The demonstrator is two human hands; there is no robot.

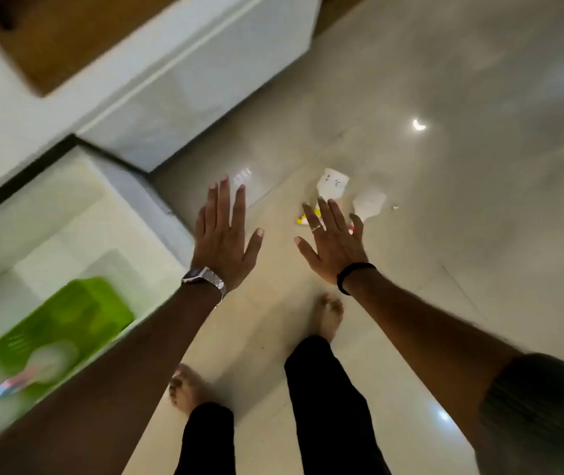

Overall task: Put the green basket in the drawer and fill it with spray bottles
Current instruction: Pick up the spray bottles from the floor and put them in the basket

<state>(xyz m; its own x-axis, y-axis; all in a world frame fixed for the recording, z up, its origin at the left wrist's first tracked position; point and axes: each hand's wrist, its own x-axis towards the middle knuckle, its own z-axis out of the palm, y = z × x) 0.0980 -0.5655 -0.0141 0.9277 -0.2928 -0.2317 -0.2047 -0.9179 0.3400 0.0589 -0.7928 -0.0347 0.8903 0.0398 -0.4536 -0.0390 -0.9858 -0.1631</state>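
Note:
The green basket [68, 323] sits inside the open white drawer [126, 186] at the lower left, blurred. A white spray bottle [45, 365] lies in the basket at its near end. On the floor ahead stand two white spray bottles, one [333, 182] just beyond my right fingertips and one [369, 204] to its right. My left hand [227, 234] is stretched out flat over the floor beside the drawer's front corner, fingers apart, holding nothing. My right hand [333, 241] is spread open above the floor, partly covering a yellow-and-red label [304, 219] at the bottles' base.
White cabinet fronts [205, 87] run diagonally across the upper left, with a brown surface [78, 36] above. Glossy tiled floor [445, 166] spreads right and ahead. My bare feet [328, 313] and black trouser legs stand below the hands.

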